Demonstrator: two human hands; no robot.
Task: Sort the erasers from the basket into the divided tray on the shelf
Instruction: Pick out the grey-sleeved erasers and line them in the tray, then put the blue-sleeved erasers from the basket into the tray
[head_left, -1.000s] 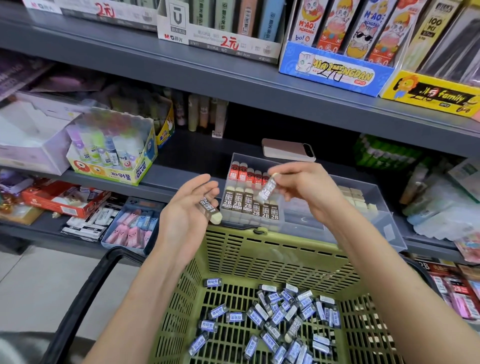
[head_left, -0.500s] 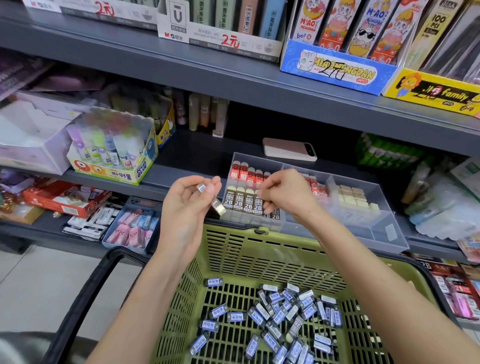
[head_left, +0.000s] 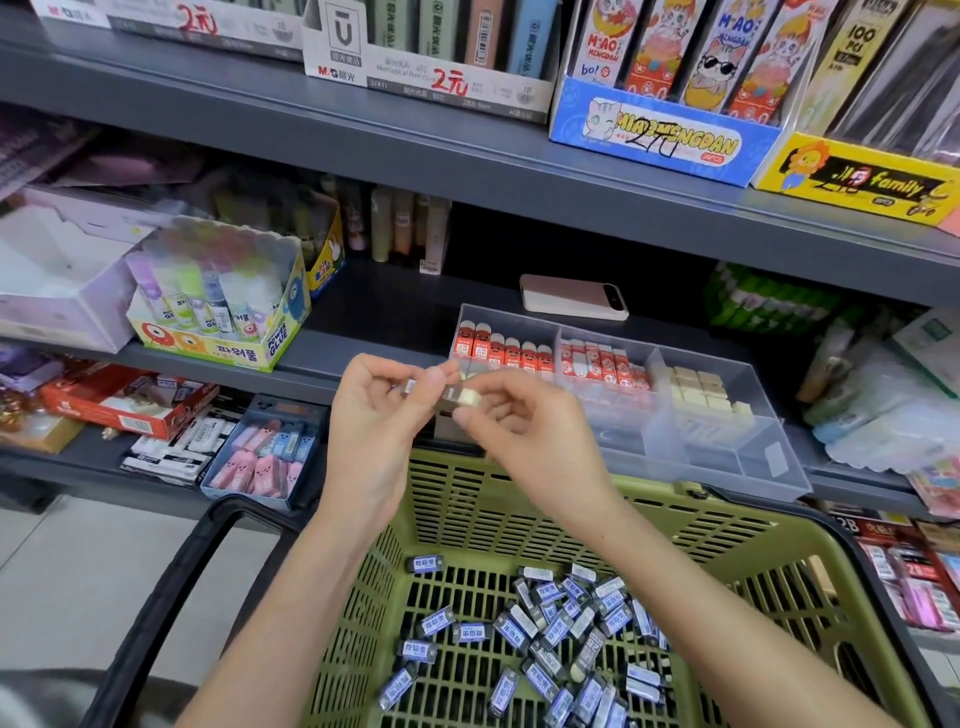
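R hand is back from the front-left slot of the tray & now meets L hand, both pinching one dark-sleeved eraser just above the basket rim, prob. a hand-off for the next placing, w/ plenty of loose erasers left inside.

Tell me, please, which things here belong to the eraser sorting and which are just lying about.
Job: left hand, right hand, held eraser, basket erasers, green basket, divided tray.
Lying about: phone, glue-stick box, cat-print box.
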